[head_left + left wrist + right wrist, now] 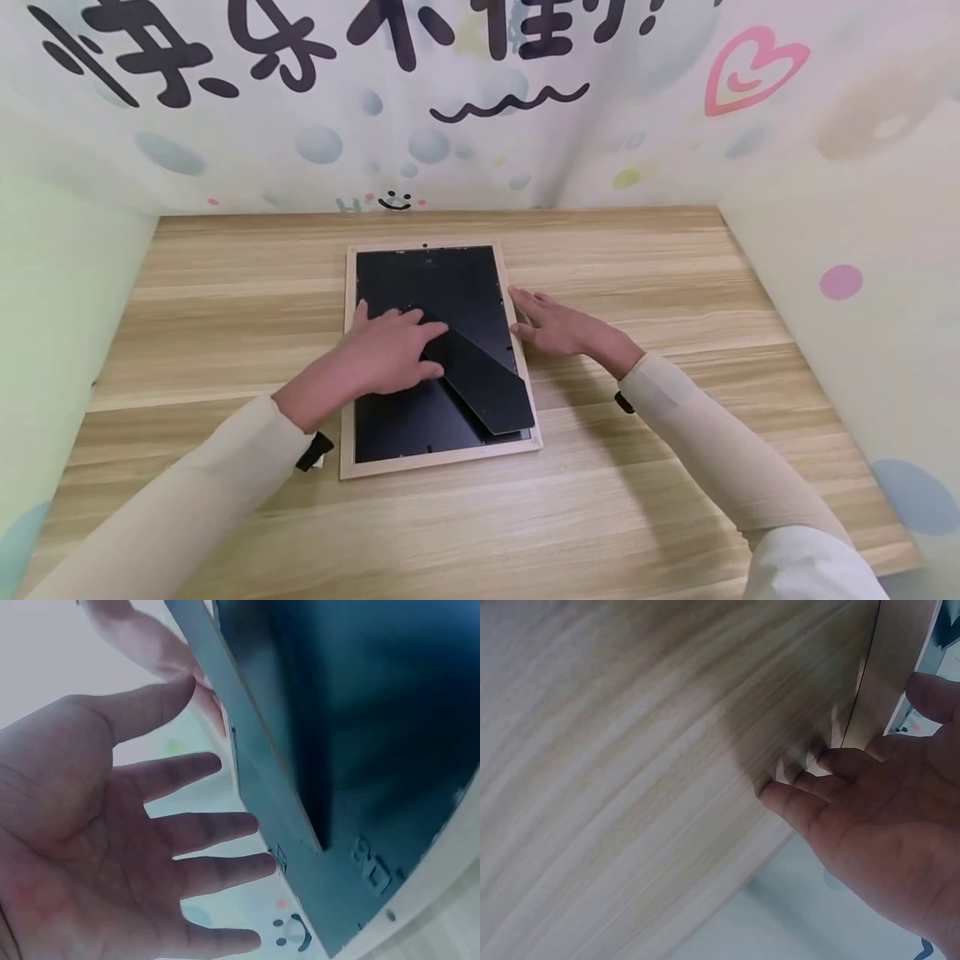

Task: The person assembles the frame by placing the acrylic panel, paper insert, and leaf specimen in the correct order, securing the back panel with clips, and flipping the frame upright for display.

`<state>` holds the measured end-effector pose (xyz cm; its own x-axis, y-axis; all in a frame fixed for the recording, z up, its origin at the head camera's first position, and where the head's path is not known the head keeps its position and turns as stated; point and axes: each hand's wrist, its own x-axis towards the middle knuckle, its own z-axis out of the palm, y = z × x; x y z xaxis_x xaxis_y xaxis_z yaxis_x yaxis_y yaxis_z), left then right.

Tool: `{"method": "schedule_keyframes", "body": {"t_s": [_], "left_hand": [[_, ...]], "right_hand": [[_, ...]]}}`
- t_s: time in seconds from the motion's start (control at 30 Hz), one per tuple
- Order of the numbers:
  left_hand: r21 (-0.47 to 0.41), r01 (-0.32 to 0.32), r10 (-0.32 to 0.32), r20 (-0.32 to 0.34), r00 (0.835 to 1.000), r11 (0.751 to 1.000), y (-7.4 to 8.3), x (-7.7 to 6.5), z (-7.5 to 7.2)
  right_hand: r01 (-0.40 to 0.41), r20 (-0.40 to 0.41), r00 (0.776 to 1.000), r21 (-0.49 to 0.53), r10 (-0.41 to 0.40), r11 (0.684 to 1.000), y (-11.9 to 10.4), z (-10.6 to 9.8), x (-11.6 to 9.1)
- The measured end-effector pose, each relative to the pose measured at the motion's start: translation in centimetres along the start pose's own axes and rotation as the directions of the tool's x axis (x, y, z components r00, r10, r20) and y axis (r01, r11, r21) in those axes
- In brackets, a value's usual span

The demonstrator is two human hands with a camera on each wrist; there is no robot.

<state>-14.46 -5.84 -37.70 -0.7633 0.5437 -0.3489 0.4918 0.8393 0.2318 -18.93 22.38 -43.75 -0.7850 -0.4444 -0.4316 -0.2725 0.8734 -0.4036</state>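
Note:
A picture frame [441, 457] lies face down on the table, its pale wooden border around a black backing board [450, 279]. A black easel stand [487, 387] slants across the backing toward the lower right corner. My left hand [390, 350] is over the middle of the backing, fingers spread and straight, near the stand's upper end; in the left wrist view the palm [90, 825] shows nothing held. At the frame's right border my right hand [558, 325] rests with its fingertips against or beside the wood; the right wrist view shows these fingers [795, 806] on the tabletop by the edge.
The wood-grained table [225, 283] extends around the frame. Behind it stands a white wall [495, 158] with black lettering and coloured dots. Side panels [847, 217] border the table at left and right.

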Motion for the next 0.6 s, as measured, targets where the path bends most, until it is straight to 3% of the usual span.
{"method": "schedule_keyframes", "body": {"t_s": [0.2, 0.6], "left_hand": [[0.031, 0.045, -0.044, -0.043, 0.998, 0.998, -1.0, 2.2, -0.5], [-0.014, 0.102, -0.103, -0.073, 0.992, 0.995, -3.6, 7.4, -0.2]], "right_hand": [[-0.006, -0.001, 1.000, -0.010, 0.006, 1.000, -0.1, 0.0, 0.0], [0.006, -0.026, 1.000, -0.007, -0.006, 1.000, -0.2, 0.3, -0.1]]}}
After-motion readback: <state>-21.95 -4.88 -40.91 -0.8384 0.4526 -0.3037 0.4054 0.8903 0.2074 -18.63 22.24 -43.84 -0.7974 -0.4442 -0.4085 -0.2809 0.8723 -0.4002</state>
